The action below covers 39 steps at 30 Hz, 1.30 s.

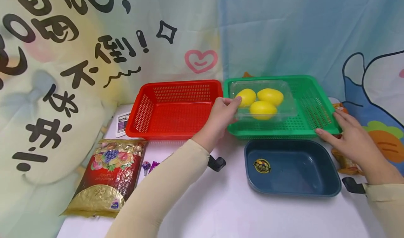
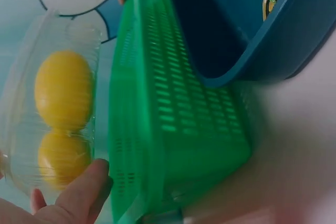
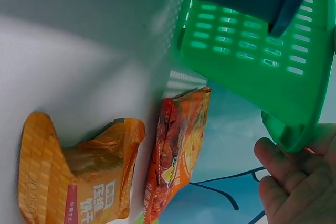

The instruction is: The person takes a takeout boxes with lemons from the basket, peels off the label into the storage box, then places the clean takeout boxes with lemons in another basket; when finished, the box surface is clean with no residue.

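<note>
My left hand pinches the left side of a clear plastic box, thumb and fingers at its edge. Inside lie three yellow oval fruits that look like lemons, under clear wrap. The box hangs over the left part of a green plastic basket; the left wrist view shows the box apart from the basket's rim. At the basket's front right corner, my right hand grips the rim, its fingers curled about the corner in the right wrist view.
A red basket stands left of the green one. In front of the green basket is a dark blue tub. At the left lies a mixed fruit candy bag, near a lollipop. Orange snack packets lie at the right.
</note>
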{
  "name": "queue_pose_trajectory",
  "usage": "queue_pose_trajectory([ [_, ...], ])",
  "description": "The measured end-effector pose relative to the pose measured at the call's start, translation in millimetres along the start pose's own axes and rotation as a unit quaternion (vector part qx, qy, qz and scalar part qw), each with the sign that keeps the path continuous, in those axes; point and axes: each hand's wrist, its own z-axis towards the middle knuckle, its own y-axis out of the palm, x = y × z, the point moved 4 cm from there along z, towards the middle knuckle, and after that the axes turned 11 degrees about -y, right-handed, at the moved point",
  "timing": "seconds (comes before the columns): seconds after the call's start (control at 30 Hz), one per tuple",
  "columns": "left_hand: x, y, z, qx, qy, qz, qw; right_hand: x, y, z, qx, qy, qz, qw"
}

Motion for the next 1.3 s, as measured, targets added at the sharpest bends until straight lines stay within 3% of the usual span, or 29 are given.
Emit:
queue_pose_trajectory([
  [0.17, -0.1, 18.7, 14.4, 0.014, -0.024, 0.015, 0.9995, 0.7, -2.9, -0.2, -0.012, -0.002, 0.009, 1.000],
  [0.4, 1.8, 37.5, 29.6, 0.001, -0.041, 0.018, 0.9990, -1.0, -1.8, 0.2, -0.016, 0.000, 0.014, 1.000],
  [0.87, -10.6, 58.3, 49.6, 0.026, -0.095, 0.055, 0.9936, 2.8, -0.4, -1.1, -0.006, -0.003, 0.022, 1.000],
  [1.3, -21.6, 66.6, 61.4, 0.023, -0.141, 0.059, 0.9880, -0.3, -2.2, -4.3, -0.001, -0.002, 0.021, 1.000],
])
